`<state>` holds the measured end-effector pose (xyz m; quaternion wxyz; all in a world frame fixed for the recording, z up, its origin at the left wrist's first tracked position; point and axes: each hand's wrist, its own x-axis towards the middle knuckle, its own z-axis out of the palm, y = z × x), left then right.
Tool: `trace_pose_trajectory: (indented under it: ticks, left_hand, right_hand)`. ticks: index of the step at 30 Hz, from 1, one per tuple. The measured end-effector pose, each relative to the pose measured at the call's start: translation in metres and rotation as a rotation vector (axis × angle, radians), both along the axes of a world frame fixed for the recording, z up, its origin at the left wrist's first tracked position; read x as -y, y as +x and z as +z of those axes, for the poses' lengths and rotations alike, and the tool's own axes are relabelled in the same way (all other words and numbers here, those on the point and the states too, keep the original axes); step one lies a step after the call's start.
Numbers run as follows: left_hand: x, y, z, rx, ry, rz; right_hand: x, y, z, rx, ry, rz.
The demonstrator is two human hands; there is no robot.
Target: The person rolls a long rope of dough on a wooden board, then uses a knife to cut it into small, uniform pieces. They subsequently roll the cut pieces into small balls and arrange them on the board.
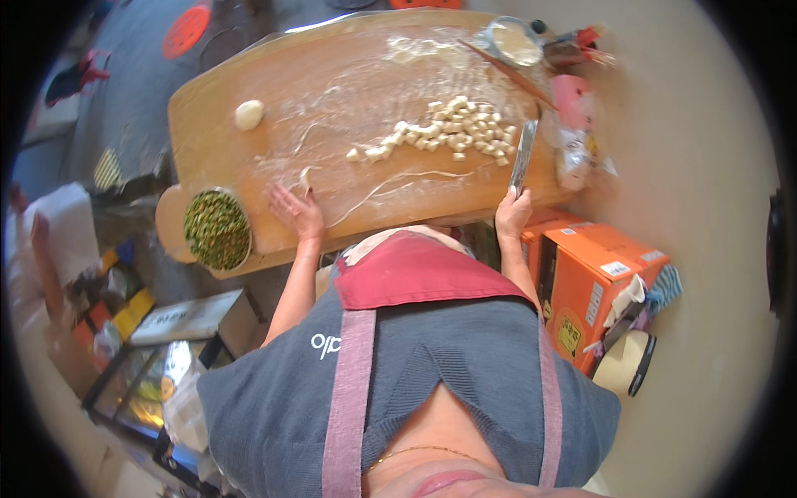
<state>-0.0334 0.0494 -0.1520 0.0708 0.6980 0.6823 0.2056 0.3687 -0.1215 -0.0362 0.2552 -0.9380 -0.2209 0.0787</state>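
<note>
My right hand [514,210] grips a knife [525,155], its wide blade pointing away from me at the right part of the floured wooden board [361,81]. Flat on the board, fingers spread, lies my left hand [297,211], beside a small strip of dough [306,177]. Many small cut dough pieces [457,127] are heaped left of the blade. A round ball of dough [249,115] sits at the far left. Close to the near left corner stands a bowl of chopped green filling [216,230]. A thin pale line, dough or flour, curves between my hands.
A wooden rolling pin [510,75] lies at the far right beside a bowl of flour [514,41]. Plastic packages [573,155] sit at the right edge. Orange cartons [598,267] stand below right, a white box [193,316] below left. Another person's arm [47,267] shows far left.
</note>
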Motion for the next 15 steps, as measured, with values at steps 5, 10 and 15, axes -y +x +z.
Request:
trace_pose_trajectory:
  ticks: [5, 10, 15]
  left_hand:
    - [-0.025, 0.075, 0.013, 0.044, -0.051, -0.178]
    - [-0.056, 0.171, 0.014, 0.236, -0.102, -0.481]
    - [-0.056, 0.195, 0.007, 0.356, -0.1, -0.56]
  right_hand:
    - [0.022, 0.035, -0.03, 0.063, -0.11, -0.173]
    - [-0.034, 0.024, -0.051, 0.051, -0.043, -0.036]
    - [-0.081, -0.026, -0.054, -0.039, 0.029, 0.099]
